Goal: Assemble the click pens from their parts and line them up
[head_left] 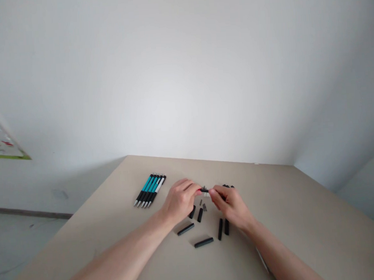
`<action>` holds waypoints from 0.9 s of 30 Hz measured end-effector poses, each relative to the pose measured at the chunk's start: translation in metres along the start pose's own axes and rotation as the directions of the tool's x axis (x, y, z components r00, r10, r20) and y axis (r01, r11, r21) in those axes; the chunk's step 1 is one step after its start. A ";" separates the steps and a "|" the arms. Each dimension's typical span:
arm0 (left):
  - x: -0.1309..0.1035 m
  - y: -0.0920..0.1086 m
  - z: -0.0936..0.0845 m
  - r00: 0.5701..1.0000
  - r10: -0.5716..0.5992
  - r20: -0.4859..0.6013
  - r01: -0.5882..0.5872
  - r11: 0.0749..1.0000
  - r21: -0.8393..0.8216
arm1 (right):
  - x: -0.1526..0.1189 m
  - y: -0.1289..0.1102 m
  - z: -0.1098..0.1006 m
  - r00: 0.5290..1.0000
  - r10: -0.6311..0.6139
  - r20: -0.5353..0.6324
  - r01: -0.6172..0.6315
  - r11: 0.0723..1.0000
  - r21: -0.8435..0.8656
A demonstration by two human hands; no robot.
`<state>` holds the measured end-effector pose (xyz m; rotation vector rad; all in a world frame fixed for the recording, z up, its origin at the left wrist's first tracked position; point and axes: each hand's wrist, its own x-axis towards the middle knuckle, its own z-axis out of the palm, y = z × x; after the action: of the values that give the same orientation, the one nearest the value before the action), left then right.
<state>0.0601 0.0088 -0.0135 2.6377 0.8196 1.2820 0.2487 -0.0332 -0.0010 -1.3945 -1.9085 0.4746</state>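
My left hand (181, 198) and my right hand (231, 204) meet above the middle of the table, fingers closed. Between their fingertips runs a thin black pen part (204, 191), each hand pinching one end; the fingers cover most of it. Below them lie several loose black tubes that look like pen grips, among them one grip (185, 229) under the left wrist, another grip (204, 242) nearest me and an upright-lying grip (220, 229) by the right wrist. Small greyish pieces (204, 207) rest just under the held part. More black pieces (228, 186) are partly hidden behind my right hand.
A row of several pens (150, 190), mostly turquoise and black with one white, lies at the left of the beige table (273, 202). A thin white object (262, 260) shows beside my right forearm. A white wall (183, 81) rises behind the table's far edge.
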 end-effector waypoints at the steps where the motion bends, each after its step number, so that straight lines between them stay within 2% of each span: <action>1: 0.000 0.000 -0.002 0.999 -0.026 -0.024 0.026 0.999 0.022 | 0.001 0.001 -0.002 0.999 0.017 -0.042 -0.017 1.000 0.009; 3: -0.001 -0.001 -0.005 0.995 -0.079 -0.061 0.083 0.994 0.065 | 0.004 0.005 -0.005 0.988 0.070 -0.141 -0.072 0.997 -0.011; 5: -0.001 -0.004 -0.008 0.991 -0.122 -0.059 0.127 0.987 0.103 | 0.007 0.010 -0.006 0.977 0.092 -0.190 -0.112 0.989 -0.098; 8: -0.001 -0.007 -0.008 0.987 -0.156 -0.025 0.158 0.979 0.129 | 0.009 0.017 -0.003 0.988 0.068 -0.141 -0.098 0.971 -0.218; 13: -0.002 -0.008 -0.004 0.977 -0.212 0.002 0.211 0.970 0.120 | 0.010 0.017 0.004 0.998 0.033 -0.046 -0.045 0.955 -0.294; 18: -0.004 -0.010 -0.001 0.969 -0.241 0.055 0.237 0.968 0.080 | 0.012 0.014 0.006 0.998 0.063 -0.015 -0.064 0.941 -0.331; 27: -0.003 -0.011 0.000 0.952 -0.297 0.073 0.293 0.954 0.069 | 0.008 0.011 0.002 0.998 0.047 0.036 -0.032 0.943 -0.333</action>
<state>0.0540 0.0168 -0.0193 2.4674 1.1992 1.0797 0.2530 -0.0218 -0.0072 -1.6499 -2.0687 0.2068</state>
